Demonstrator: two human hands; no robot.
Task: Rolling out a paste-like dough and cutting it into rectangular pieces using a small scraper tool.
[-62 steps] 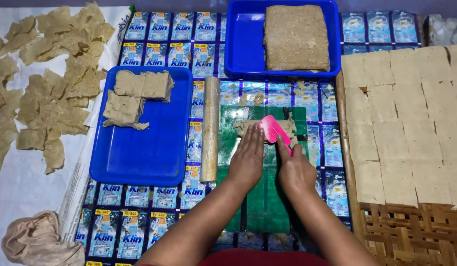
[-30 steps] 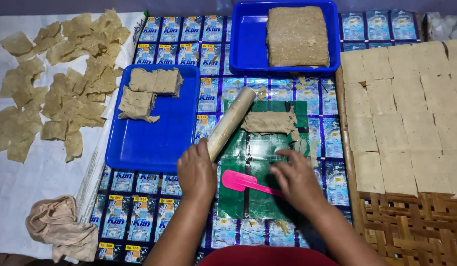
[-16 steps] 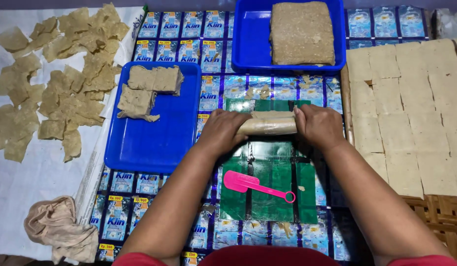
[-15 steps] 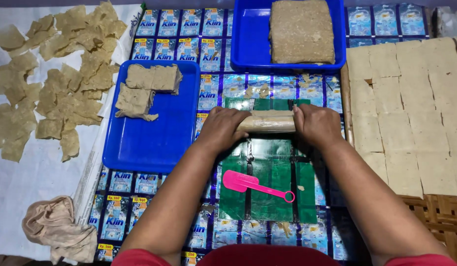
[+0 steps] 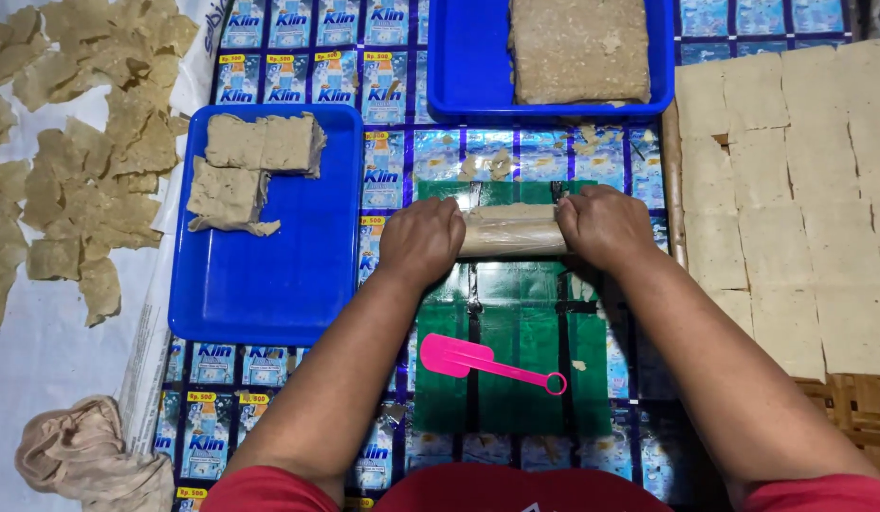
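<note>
My left hand [image 5: 421, 240] and my right hand [image 5: 601, 226] each grip one end of a wooden rolling pin [image 5: 511, 230]. The pin lies crosswise on a green plastic sheet [image 5: 516, 322] and is wrapped in a thin beige dough sheet. A pink plastic scraper [image 5: 485, 360] lies on the green sheet nearer to me, untouched. Left of my hands, a blue tray [image 5: 269, 275] holds folded beige dough pieces [image 5: 250, 166].
A second blue tray [image 5: 468, 66] at the top holds a thick brown block [image 5: 579, 47]. Pale square slabs [image 5: 791, 190] fill a woven rack on the right. Many thin dried sheets [image 5: 70, 142] lie on white plastic at left. A beige cloth [image 5: 89, 460] sits bottom left.
Earlier my hands pressed on the green sheet with the pink scraper. I put the scraper down, took the rolling pin from beside the tray and now grip it crosswise with both hands.
</note>
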